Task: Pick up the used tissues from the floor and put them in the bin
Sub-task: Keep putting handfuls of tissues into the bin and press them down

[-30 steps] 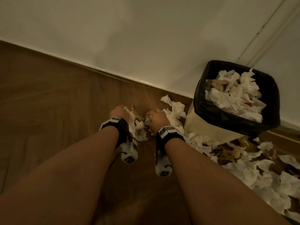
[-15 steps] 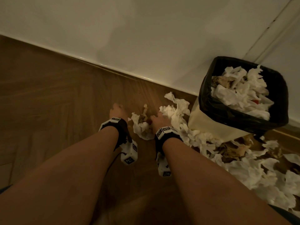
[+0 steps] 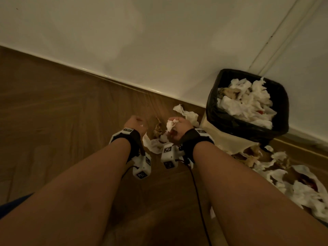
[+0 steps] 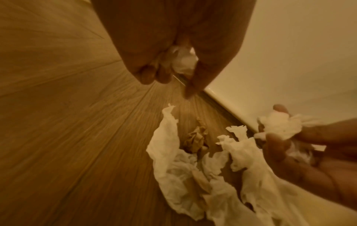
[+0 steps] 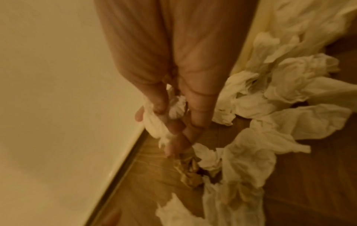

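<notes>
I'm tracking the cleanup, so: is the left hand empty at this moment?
No, the left hand has its fingers curled round a crumpled white tissue wad, plain in the left wrist view.

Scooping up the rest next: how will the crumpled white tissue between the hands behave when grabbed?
Likely floppy: the white tissue lies in limp folds. Probably light and squashable: the left hand holds a wad balled small. Ragged edges suggest tearing.

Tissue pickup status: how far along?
Done: the black-lined waste bin already holds a heap of crumpled white tissues. In hand: the left hand grips a white tissue wad, the right hand a second wad. Left: loose white tissues and a brown paper scrap between the hands, plus a bigger spill on the wooden floor by the bin. Perhaps halfway.
</notes>
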The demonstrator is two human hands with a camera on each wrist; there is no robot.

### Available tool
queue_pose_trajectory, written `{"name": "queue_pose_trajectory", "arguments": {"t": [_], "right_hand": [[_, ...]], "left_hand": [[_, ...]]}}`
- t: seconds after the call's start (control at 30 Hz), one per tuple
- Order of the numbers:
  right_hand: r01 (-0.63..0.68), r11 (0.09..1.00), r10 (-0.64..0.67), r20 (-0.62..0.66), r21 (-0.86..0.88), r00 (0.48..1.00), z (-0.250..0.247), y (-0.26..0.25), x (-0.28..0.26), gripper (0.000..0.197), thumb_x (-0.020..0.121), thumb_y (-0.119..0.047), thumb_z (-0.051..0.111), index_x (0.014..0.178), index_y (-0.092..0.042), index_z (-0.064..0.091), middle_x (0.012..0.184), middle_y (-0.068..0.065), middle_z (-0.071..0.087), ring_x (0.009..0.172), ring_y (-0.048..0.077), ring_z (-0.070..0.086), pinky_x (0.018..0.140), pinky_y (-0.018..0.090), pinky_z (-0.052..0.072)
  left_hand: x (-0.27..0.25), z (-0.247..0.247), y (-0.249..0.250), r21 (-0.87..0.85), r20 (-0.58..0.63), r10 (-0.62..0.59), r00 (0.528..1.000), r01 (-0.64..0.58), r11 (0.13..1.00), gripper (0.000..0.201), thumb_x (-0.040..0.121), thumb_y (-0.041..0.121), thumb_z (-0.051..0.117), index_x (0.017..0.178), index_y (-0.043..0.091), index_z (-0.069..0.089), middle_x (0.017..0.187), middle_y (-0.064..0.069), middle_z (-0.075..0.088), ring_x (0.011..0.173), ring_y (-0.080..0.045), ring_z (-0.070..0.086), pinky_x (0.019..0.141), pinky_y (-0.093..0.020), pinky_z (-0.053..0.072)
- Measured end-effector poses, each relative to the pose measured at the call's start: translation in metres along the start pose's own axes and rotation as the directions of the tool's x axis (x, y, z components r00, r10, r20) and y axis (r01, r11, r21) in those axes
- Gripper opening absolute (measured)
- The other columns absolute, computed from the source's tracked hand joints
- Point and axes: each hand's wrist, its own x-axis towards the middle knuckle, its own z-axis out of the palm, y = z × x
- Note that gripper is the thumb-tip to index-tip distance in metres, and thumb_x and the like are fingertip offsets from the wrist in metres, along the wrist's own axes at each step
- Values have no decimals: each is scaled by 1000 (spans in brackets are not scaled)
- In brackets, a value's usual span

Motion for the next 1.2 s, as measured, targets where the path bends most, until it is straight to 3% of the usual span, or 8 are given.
{"name": "queue_pose_trajectory", "arguments": {"t": [0.07, 0.3, 0.43, 0.53, 0.77, 0.93, 1.03, 1.2], "right_hand": [[-42, 967, 27, 61, 252, 998, -8, -5, -11, 21, 98, -9, 38, 98, -14, 58, 89, 12, 50, 77, 27, 51, 69, 36, 50], [-6, 939, -102, 293, 344, 951, -13, -33, -59, 32, 98, 6, 34, 126, -1, 49, 98, 14, 56, 127, 33, 45, 78, 32, 55], [84, 919, -218, 318, 386, 923, -15, -62, -89, 37, 97, 7, 34, 132, 6, 43, 96, 14, 58, 95, 26, 58, 75, 27, 57], [152, 871, -325, 315, 467, 892, -25, -84, -112, 35, 97, 7, 33, 130, 8, 45, 97, 17, 58, 86, 25, 58, 62, 24, 58], [370, 731, -500, 81, 574, 862, -83, -112, -139, 19, 97, 5, 38, 98, 3, 57, 97, 17, 61, 77, 22, 67, 67, 19, 57], [463, 717, -490, -97, 521, 866, -134, -104, -148, 17, 97, 2, 40, 99, 8, 57, 93, 18, 61, 64, 19, 70, 66, 17, 57], [474, 717, -411, -239, 510, 879, -161, -97, -150, 18, 97, 1, 42, 105, 11, 55, 109, 23, 58, 92, 31, 66, 81, 24, 54], [314, 895, -434, -453, -317, 779, -185, -94, -161, 44, 99, -35, 41, 114, 2, 59, 117, 17, 61, 111, 29, 57, 87, 33, 44]], "left_hand": [[-4, -2, 6, 47, 23, -5, 1000, 4, 999, 39, 86, 11, 58, 125, 15, 51, 131, -14, 48, 110, -32, 54, 86, -34, 48], [-27, -13, 31, 48, -64, 73, 995, -70, 996, 35, 91, 14, 53, 125, 22, 54, 143, -17, 30, 126, -37, 38, 107, -39, 35], [-42, -25, 70, -128, -142, 216, 966, -234, 964, 39, 94, -5, 37, 124, 13, 53, 141, -16, 20, 109, -28, 48, 91, -13, 35], [-58, -34, 106, -234, -180, 354, 918, -389, 891, 40, 93, -1, 45, 131, 11, 48, 133, -19, 42, 114, -33, 51, 99, -30, 41], [-91, -29, 171, -378, -267, 543, 796, -605, 701, 23, 77, 19, 74, 84, 30, 55, 73, 9, 58, 63, -3, 56, 57, -20, 49], [-116, 3, 212, -345, -208, 650, 731, -677, 651, 18, 74, 22, 77, 81, 20, 60, 75, 6, 62, 71, -10, 59, 66, -19, 48], [-131, 23, 229, -279, -157, 702, 694, -713, 643, 15, 75, 20, 77, 84, 15, 66, 81, 3, 65, 73, -9, 60, 71, -16, 48], [-142, 43, 238, 69, 25, 773, 633, -773, 631, 17, 85, 23, 65, 96, 10, 72, 96, -7, 70, 88, -20, 65, 83, -28, 51]]}}
